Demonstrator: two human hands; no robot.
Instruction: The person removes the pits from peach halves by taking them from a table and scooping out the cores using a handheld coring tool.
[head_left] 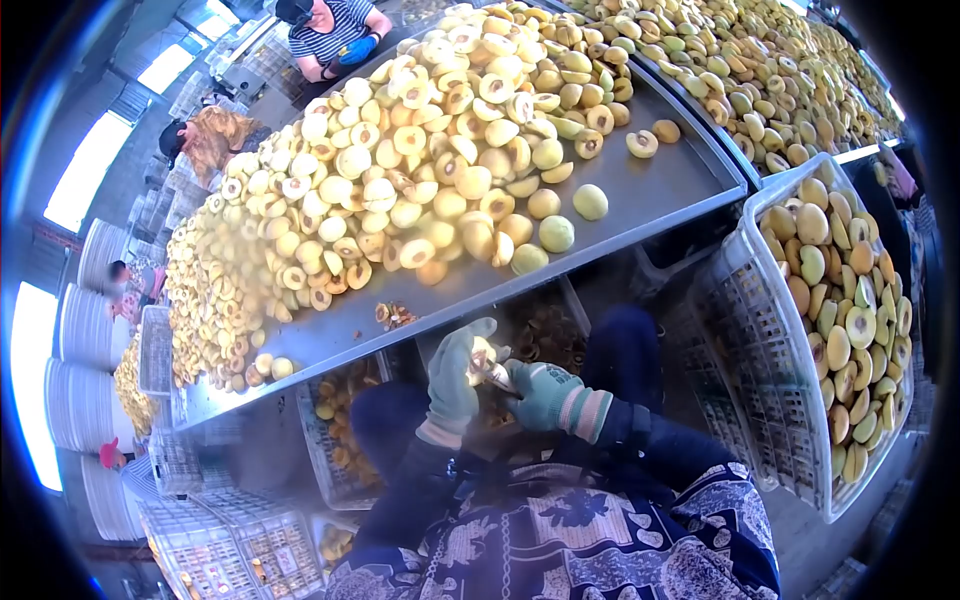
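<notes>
Both of my hands wear pale green gloves and meet over my lap, just below the table's front edge. My left hand [455,382] is closed around a pale yellow fruit half [479,358], likely a peach or apricot. In my right hand [550,396] is a small metal tool [502,379], its tip against the fruit; its exact kind is hidden by the fingers. Behind them, a big heap of halved yellow fruit [400,170] covers much of the metal table [660,190]. Some halves show brown pit hollows. A little pile of brown scraps [395,316] lies near the edge.
At my right stands a white plastic crate [745,330] full of fruit halves. Below the table are a crate of fruit [345,430] and dark scraps [545,335]. More crates [230,550] stand at lower left. Another person [335,40] works across the table.
</notes>
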